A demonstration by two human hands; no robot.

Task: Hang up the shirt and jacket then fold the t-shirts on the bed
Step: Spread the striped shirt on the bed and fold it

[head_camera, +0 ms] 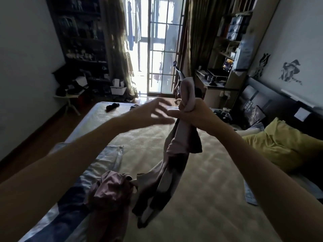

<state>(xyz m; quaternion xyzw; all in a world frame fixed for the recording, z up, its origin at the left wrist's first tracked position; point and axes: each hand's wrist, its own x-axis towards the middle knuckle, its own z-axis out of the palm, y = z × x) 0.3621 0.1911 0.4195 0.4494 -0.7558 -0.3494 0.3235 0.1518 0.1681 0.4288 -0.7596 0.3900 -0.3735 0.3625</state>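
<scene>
Right hand (pixel 194 114) fisted round bunched pale-pink t-shirt (pixel 176 151), soft knit, twisted into a rope, tail draping onto bed (pixel 201 198). Left hand (pixel 153 114) just beside, fingers spread, motion-blurred, gripping nothing. Crumpled dusty-pink garment (pixel 111 191) on bed's near-left. Textured beige cover; puffy yellow pillow (pixel 277 145) right.

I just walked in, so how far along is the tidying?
Nothing folded shows yet, and no hung shirt or jacket is in view. In hand: the right hand grips a bunched pale pink garment above the bed; the open left hand reaches toward it. Left: a crumpled pink garment and folding.
</scene>
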